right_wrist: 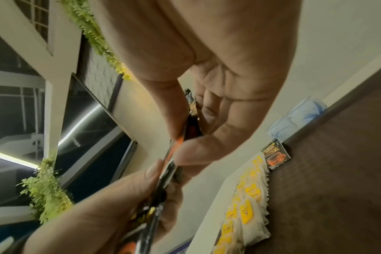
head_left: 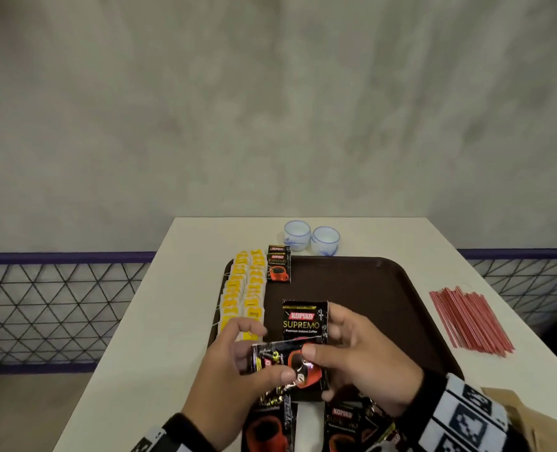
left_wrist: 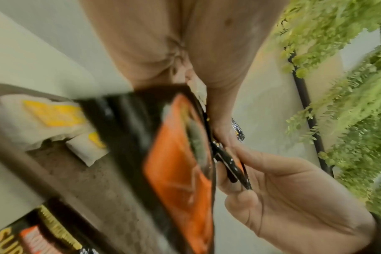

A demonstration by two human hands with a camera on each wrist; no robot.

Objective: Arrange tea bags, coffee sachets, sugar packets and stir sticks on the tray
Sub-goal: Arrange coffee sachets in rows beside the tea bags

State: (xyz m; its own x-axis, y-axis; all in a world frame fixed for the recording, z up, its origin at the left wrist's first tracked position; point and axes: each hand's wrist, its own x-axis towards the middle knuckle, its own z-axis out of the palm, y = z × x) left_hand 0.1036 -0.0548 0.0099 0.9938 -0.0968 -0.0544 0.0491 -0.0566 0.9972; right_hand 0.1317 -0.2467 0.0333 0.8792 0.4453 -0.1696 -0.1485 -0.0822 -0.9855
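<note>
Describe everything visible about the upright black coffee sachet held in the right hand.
The black foil coffee sachet stands upright above the brown plastic tray, printed KOPIKO SUPREMO with a red cup. The right hand pinches it, thumb in front. A second, tilted sachet, gripped by the left hand, overlaps its lower half.

One dark brown plastic tray (head_left: 368, 288) lies on one white table (head_left: 189, 288). Two small white ceramic cups with blue markings (head_left: 311, 238) stand at the far edge. Yellow-tagged white paper tea bags (head_left: 243, 288) run in two overlapping rows along the tray's left side; their exact number cannot be told. Black foil coffee sachets: two at the far left (head_left: 278, 264), at least two held in the hands (head_left: 305, 321), and at least two more near (head_left: 342, 425). The thin red plastic stir sticks (head_left: 469, 319) on the right are too many to count.
</note>
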